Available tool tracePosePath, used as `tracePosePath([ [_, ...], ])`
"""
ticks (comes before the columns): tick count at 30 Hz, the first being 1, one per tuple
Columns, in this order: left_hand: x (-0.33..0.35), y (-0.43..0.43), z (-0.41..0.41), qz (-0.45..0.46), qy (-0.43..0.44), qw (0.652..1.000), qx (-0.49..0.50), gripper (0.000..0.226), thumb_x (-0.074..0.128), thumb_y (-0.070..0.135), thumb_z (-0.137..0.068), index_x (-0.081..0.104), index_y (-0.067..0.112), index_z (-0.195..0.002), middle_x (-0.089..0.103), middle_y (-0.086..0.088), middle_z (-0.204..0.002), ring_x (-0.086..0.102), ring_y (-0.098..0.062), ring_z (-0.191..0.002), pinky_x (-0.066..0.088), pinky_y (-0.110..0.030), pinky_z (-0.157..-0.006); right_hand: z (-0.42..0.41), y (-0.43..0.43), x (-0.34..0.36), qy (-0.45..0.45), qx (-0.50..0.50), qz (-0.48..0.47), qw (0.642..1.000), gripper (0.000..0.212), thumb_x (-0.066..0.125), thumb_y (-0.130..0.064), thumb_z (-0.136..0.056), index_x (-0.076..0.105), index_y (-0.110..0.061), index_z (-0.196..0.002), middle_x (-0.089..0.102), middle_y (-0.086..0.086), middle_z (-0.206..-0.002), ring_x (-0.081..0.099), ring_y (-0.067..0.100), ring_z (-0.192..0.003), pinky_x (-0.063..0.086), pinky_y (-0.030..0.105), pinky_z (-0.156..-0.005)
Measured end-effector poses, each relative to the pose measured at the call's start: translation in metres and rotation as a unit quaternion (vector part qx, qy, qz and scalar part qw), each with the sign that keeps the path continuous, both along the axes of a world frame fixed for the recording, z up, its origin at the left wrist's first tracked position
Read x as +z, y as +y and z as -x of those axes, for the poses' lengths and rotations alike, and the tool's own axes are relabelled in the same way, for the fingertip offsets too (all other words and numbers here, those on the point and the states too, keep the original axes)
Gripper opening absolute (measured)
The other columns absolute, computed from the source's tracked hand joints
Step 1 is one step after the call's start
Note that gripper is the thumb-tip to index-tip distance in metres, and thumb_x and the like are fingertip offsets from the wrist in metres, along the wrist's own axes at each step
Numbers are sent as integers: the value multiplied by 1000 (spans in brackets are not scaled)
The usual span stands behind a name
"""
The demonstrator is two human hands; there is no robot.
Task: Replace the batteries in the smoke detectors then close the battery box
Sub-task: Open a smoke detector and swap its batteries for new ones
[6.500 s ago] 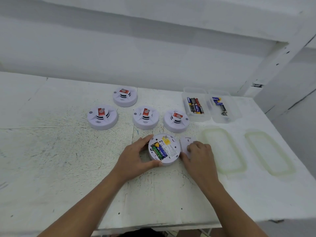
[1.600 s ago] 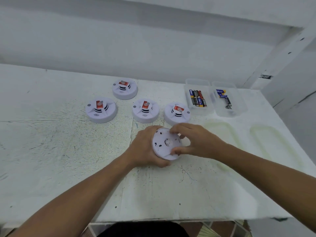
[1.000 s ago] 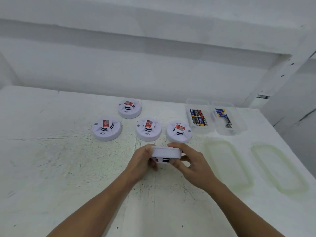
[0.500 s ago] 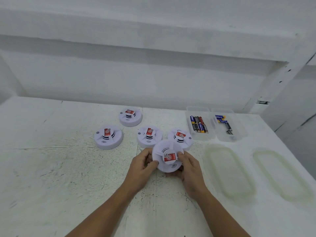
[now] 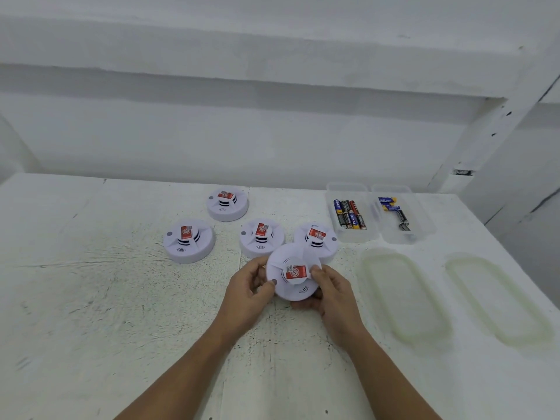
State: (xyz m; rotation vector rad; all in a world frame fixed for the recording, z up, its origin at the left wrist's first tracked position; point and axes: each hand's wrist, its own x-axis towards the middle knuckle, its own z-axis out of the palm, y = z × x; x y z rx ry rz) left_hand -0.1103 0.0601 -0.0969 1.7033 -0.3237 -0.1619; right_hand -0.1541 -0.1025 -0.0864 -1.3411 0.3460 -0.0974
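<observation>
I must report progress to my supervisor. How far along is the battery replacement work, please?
Done: the detector, whose back lay open with batteries showing seconds ago, is now turned face-up. In hand: the left hand and right hand grip it by its rim. Left: whether the four other detectors were serviced cannot be told. Both battery boxes stand open, and their lids lie beside them.

A white painted table (image 5: 91, 313) filled the lower half of the view. Its top was worn, with many fine grey scratches and small dark specks. Behind it, at 12 o'clock, stood a plain white wall (image 5: 242, 147). A horizontal ledge (image 5: 242, 56) crossed the wall and threw a soft grey shadow below itself. At 2 o'clock a slanted white post (image 5: 497, 128) with chipped paint rose to meet the ledge. The light was even and rather dim.
</observation>
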Motion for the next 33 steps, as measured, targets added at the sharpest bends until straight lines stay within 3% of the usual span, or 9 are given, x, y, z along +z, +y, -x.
tracePosePath([
  [3,3,0,2,17,0,1000,-9,41,54,12,-81,61,18,-121,71,5,-105,66,-13,-99,54,-27,-85,0,0,-1,-2,-1,-2,1000,26,47,-21,-98,68,-8,-108,72,15,-101,69,35,-90,58,49,-70],
  [7,5,-1,3,30,0,999,-10,41,54,11,-81,61,18,-121,71,6,-105,66,-12,-99,53,-24,-83,1,0,0,-6,-2,-1,1000,25,48,-21,-98,68,-9,-107,72,15,-99,69,34,-88,58,47,-68],
  [12,5,-1,3,39,-1,999,-12,42,54,10,-82,60,16,-123,71,3,-109,66,-15,-103,54,-29,-87,1,0,-2,-11,-1,-1,1000,25,48,-21,-98,69,-9,-104,72,17,-97,69,35,-85,57,46,-67],
  [18,5,-2,4,51,-1,999,-14,43,54,10,-81,60,13,-124,72,5,-106,66,-12,-100,52,-21,-83,1,0,-3,-14,-2,2,1000,25,48,-22,-98,69,-10,-105,72,15,-96,69,33,-84,58,44,-66],
  [27,2,-1,3,61,2,998,-20,43,53,9,-82,59,14,-125,71,2,-108,66,-16,-103,53,-27,-87,2,-1,-3,-17,0,18,1000,24,48,-23,-97,70,-14,-99,73,13,-93,70,31,-83,58,49,-69],
  [32,1,-1,4,70,-7,997,9,41,55,15,-83,59,26,-122,69,-5,-99,65,-25,-94,56,-39,-83,2,-1,-6,-26,11,29,999,27,49,-26,-97,66,-14,-113,72,9,-106,68,29,-99,57,51,-80],
  [33,2,-1,4,78,-9,997,20,40,55,14,-84,58,26,-122,69,-3,-96,66,-23,-91,57,-36,-79,2,-2,-5,-32,17,30,999,29,49,-26,-96,64,-14,-117,71,8,-109,67,27,-102,56,50,-83],
])
